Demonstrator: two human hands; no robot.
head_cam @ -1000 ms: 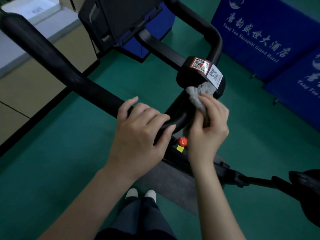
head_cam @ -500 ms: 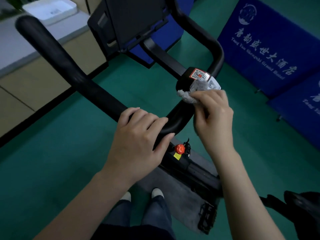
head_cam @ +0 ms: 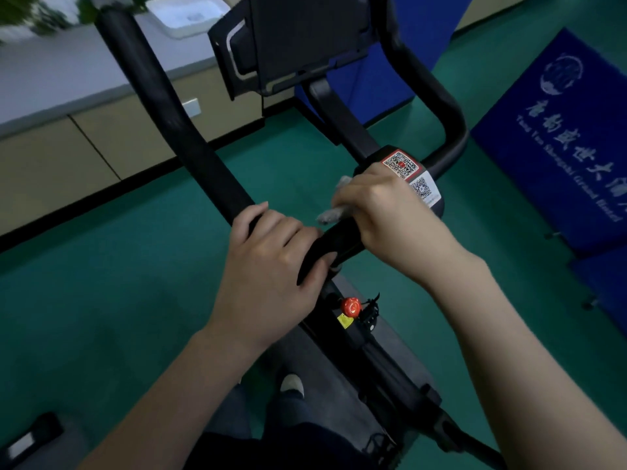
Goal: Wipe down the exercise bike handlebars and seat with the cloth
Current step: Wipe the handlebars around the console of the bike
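The bike's black handlebar [head_cam: 176, 130] runs from upper left down to a centre clamp [head_cam: 412, 173] with QR stickers, then loops up on the right. My left hand [head_cam: 271, 259] grips the bar just left of the clamp. My right hand [head_cam: 383, 212] is closed over the bar beside the clamp, pressing a small grey cloth [head_cam: 334, 213] against it; only the cloth's ends stick out on the left. The seat is out of view.
The console screen [head_cam: 298, 39] stands above the bars. A red knob [head_cam: 350, 306] sits on the frame below my hands. Green floor surrounds the bike, with a beige cabinet [head_cam: 68, 154] at left and blue banners [head_cam: 559, 140] at right.
My right hand has turned over the bar with the cloth, shifting from the clamp's face onto the bar beside it. The left hand kept its grip. The camera tilted up.
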